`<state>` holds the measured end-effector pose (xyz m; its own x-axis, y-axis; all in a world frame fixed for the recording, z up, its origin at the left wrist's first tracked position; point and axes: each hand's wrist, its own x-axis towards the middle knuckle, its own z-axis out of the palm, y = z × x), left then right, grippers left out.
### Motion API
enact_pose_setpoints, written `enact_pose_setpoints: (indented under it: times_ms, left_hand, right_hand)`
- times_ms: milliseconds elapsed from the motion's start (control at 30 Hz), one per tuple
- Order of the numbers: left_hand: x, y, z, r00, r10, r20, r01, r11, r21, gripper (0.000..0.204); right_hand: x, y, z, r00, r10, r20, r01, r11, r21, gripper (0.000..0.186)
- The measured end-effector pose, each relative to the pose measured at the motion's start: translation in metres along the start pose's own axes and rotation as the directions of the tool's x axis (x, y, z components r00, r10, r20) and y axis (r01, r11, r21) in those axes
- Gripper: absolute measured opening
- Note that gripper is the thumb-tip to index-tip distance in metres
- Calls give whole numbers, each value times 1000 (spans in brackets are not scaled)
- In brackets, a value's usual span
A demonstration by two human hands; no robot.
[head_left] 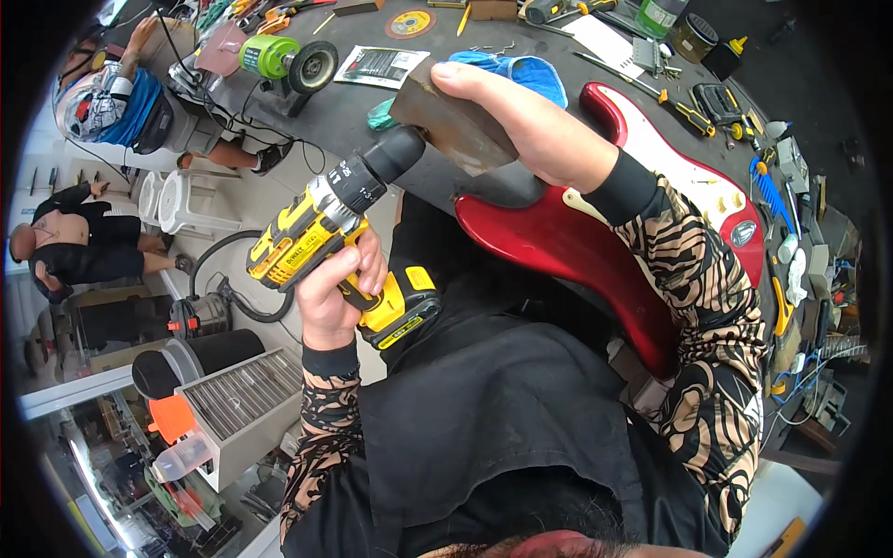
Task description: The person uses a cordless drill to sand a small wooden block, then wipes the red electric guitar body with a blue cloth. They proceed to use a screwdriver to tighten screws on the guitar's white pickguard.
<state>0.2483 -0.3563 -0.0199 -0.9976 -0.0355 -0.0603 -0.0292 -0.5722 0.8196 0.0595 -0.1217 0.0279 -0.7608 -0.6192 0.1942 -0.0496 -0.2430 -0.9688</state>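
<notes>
Left hand [335,290] clamped round drill [305,231] grip; drill's long axis points toward brown plate [458,128] at its nose, contact unclear. Right hand [535,128], beyond drill, grips plate, most fingers hidden.

The drill [296,240] has matt yellow and black plastic and a shiny metal collar [336,206]; the plate [458,130] looks like dull, stained metal; the guitar body [521,234] is smooth, glossy red.
</notes>
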Motion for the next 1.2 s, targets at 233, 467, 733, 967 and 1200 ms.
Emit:
enact_pose_setpoints:
  times_ms: [233, 467, 733, 967, 1200]
  left_hand:
    - [1, 0, 2, 1000, 3, -8, -3, 998, -70, 42]
    - [2, -3, 1, 1000, -2, 18, 3, 998, -63, 40]
    - [4, -4, -1, 999, 5, 33, -3, 998, -64, 44]
    - [2, -5, 2, 1000, 21, 18, -21, 999, -38, 44]
    - [3, -4, 4, 1000, 14, 7, -13, 997, -81, 46]
  right_hand:
    - [0, 0, 2, 981, 189, 40, -193, 973, 130, 53]
    - [2, 3, 1, 973, 226, 46, -230, 967, 111, 58]
    - [2, 9, 2, 971, 234, 41, -238, 961, 138, 61]
    - [-2, -1, 3, 953, 298, 51, -299, 905, 303, 37]
    - [1, 1, 0, 951, 300, 75, -308, 900, 309, 36]
